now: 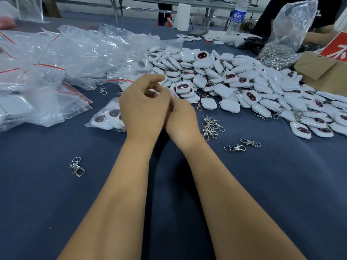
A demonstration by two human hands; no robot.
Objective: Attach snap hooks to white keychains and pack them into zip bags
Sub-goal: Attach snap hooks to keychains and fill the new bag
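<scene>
Meeting at the middle of the table (56,203), the left hand (142,107) and right hand (183,121) press side by side with fingers curled; whatever they pinch is hidden, so I cannot tell what they hold. White keychains (234,81) lie heaped just beyond and to the right. A cluster of snap hooks (211,126) sits beside the right wrist, and one loose hook (77,167) lies well to the left. Zip bags (47,72) pile up at far left, a filled bag (107,117) partly under the left hand. Bare cloth stretches toward the near edge.
</scene>
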